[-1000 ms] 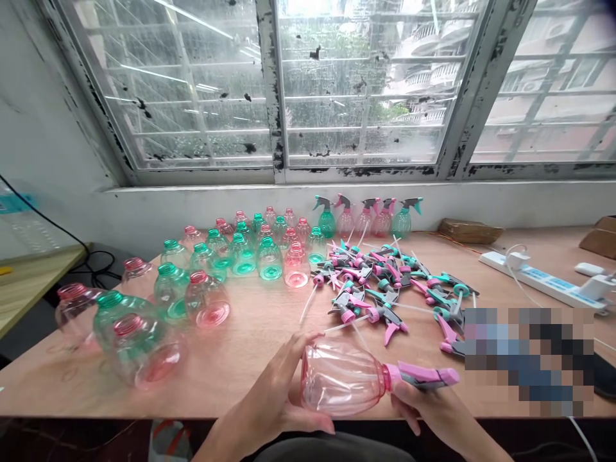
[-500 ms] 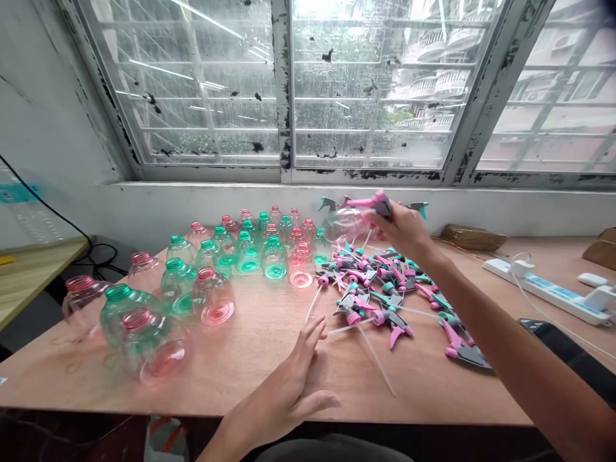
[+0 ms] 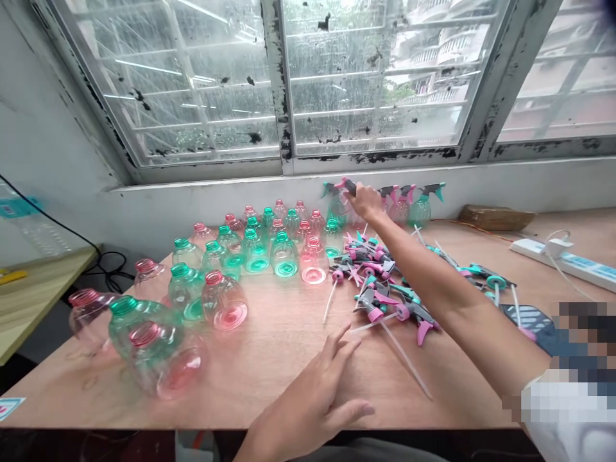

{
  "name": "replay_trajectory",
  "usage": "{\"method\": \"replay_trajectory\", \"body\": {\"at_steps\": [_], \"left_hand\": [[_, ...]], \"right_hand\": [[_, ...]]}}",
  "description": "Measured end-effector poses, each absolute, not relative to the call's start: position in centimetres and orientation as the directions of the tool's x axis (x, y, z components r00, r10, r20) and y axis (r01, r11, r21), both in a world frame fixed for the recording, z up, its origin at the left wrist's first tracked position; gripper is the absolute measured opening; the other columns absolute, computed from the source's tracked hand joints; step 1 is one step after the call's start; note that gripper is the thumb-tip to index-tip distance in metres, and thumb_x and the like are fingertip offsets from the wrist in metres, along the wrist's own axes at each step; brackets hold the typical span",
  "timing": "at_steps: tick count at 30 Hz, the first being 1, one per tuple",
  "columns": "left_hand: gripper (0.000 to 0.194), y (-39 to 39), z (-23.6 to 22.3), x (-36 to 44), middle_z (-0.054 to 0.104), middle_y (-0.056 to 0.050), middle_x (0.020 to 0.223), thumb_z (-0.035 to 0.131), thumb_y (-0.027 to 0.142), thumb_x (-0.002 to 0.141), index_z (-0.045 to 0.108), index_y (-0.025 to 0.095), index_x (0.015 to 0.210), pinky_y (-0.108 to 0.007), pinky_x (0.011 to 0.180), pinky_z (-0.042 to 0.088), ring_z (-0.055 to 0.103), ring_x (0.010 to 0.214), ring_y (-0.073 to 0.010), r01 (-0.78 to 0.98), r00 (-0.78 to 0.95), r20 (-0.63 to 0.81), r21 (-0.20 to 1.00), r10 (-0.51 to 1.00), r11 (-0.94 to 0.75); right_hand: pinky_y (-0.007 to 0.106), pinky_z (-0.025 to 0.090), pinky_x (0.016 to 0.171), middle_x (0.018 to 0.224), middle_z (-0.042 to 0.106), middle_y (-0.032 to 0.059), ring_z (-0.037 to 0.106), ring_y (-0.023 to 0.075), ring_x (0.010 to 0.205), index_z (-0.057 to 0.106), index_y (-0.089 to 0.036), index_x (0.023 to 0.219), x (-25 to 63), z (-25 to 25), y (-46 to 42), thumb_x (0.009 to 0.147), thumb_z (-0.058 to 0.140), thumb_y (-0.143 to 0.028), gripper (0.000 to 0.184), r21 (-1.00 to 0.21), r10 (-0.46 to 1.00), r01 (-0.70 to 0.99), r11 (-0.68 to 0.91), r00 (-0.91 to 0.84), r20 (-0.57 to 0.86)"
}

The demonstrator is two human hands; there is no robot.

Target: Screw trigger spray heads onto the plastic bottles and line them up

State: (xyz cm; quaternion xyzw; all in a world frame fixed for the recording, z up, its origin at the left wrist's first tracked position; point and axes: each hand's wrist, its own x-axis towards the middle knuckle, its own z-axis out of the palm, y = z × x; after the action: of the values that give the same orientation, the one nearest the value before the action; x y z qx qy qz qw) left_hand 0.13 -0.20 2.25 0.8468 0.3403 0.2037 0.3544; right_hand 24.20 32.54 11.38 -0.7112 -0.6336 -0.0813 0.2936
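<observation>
My right hand (image 3: 367,203) reaches to the back of the table, closed around the pink and grey head of a spray bottle (image 3: 349,187); that bottle's body is mostly hidden by my hand. Finished-looking spray bottles (image 3: 421,206) stand beside it along the wall. My left hand (image 3: 315,394) is held low over the front of the table, fingers spread, holding nothing. Just beyond its fingertips lies a heap of pink, grey and teal trigger sprayer heads (image 3: 375,314) with white dip tubes (image 3: 407,359).
Open clear bottles with pink or green necks (image 3: 283,255) fill the left and back of the wooden table (image 3: 274,353). A brown wrapped packet (image 3: 495,218) and a white power strip (image 3: 572,260) lie at right. Windows rise behind; a second table (image 3: 43,289) stands left.
My right hand has carried the spray bottle back and left to the row by the wall. My left hand has shifted slightly right, staying open. The view has turned a little.
</observation>
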Motion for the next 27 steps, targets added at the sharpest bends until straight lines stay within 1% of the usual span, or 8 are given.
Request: {"method": "replay_trajectory", "body": {"at_steps": [2,4,11,15,18,20,23,27], "left_hand": [[0.093,-0.1,2.3,0.2,0.020,-0.007,0.172,0.074,0.020,0.091,0.017,0.035,0.163,-0.043,0.127,0.027,0.020,0.158,-0.0281,0.434,0.697,0.088,0.738,0.712,-0.517],[0.092,-0.1,2.2,0.2,0.020,-0.007,0.172,0.074,0.022,0.091,0.018,0.034,0.163,-0.042,0.128,0.026,0.019,0.159,-0.0271,0.437,0.704,0.082,0.732,0.705,-0.522],[0.091,-0.2,1.7,0.1,0.017,-0.007,0.173,0.075,0.023,0.090,0.021,0.035,0.162,-0.046,0.126,0.029,0.023,0.157,-0.0317,0.433,0.693,0.107,0.729,0.713,-0.531],[0.092,-0.1,2.0,0.3,0.021,-0.006,0.172,0.074,0.023,0.091,0.018,0.036,0.163,-0.045,0.128,0.027,0.020,0.158,-0.0297,0.437,0.703,0.091,0.727,0.706,-0.529],[0.093,0.0,2.0,0.3,0.022,-0.006,0.172,0.073,0.021,0.091,0.016,0.036,0.163,-0.046,0.128,0.026,0.021,0.158,-0.0296,0.425,0.710,0.098,0.730,0.697,-0.535],[0.091,0.0,1.9,0.3,0.021,-0.006,0.172,0.074,0.023,0.091,0.020,0.035,0.163,-0.047,0.127,0.027,0.022,0.157,-0.0313,0.421,0.708,0.107,0.730,0.699,-0.539],[0.087,0.0,1.7,0.3,0.021,-0.005,0.172,0.074,0.024,0.091,0.024,0.035,0.162,-0.047,0.127,0.027,0.021,0.158,-0.0320,0.421,0.705,0.116,0.725,0.699,-0.545],[0.087,0.0,1.8,0.3,0.023,-0.005,0.172,0.073,0.025,0.093,0.021,0.035,0.162,-0.045,0.128,0.027,0.022,0.157,-0.0305,0.416,0.705,0.117,0.731,0.700,-0.541]], "right_hand": [[0.044,0.050,0.091,0.123,0.071,0.0259,0.066,0.0404,0.114,0.060,-0.010,0.129,24.1,11.8,33.0,0.104,0.047,-0.051,0.049,-0.290,0.855,0.957,-0.007,0.156,0.495],[0.045,0.050,0.089,0.121,0.072,0.0255,0.067,0.0411,0.112,0.061,-0.010,0.127,24.1,12.2,33.2,0.103,0.050,-0.052,0.049,-0.263,0.858,0.965,0.005,0.131,0.496],[0.046,0.052,0.088,0.118,0.072,0.0256,0.068,0.0416,0.109,0.066,-0.009,0.122,23.8,12.6,33.4,0.102,0.050,-0.054,0.051,-0.204,0.867,0.979,0.005,0.098,0.489],[0.045,0.053,0.089,0.118,0.073,0.0250,0.068,0.0408,0.110,0.069,-0.010,0.119,23.9,12.6,33.7,0.100,0.055,-0.054,0.050,-0.198,0.884,0.980,0.004,0.089,0.459],[0.045,0.053,0.091,0.120,0.073,0.0217,0.068,0.0377,0.111,0.069,-0.012,0.120,24.1,12.3,33.9,0.100,0.057,-0.054,0.048,-0.200,0.901,0.980,0.002,0.085,0.426],[0.047,0.054,0.093,0.121,0.072,0.0163,0.069,0.0326,0.109,0.068,-0.014,0.120,24.2,11.9,34.1,0.101,0.058,-0.052,0.044,-0.204,0.913,0.979,-0.011,0.094,0.398],[0.049,0.056,0.093,0.124,0.070,0.0100,0.070,0.0268,0.107,0.066,-0.017,0.122,24.2,11.1,34.3,0.101,0.062,-0.043,0.034,-0.206,0.925,0.978,-0.032,0.107,0.365],[0.048,0.058,0.091,0.127,0.068,0.0098,0.069,0.0269,0.107,0.064,-0.017,0.125,24.2,10.3,34.5,0.100,0.066,-0.034,0.030,-0.198,0.933,0.979,-0.041,0.108,0.344]]}}
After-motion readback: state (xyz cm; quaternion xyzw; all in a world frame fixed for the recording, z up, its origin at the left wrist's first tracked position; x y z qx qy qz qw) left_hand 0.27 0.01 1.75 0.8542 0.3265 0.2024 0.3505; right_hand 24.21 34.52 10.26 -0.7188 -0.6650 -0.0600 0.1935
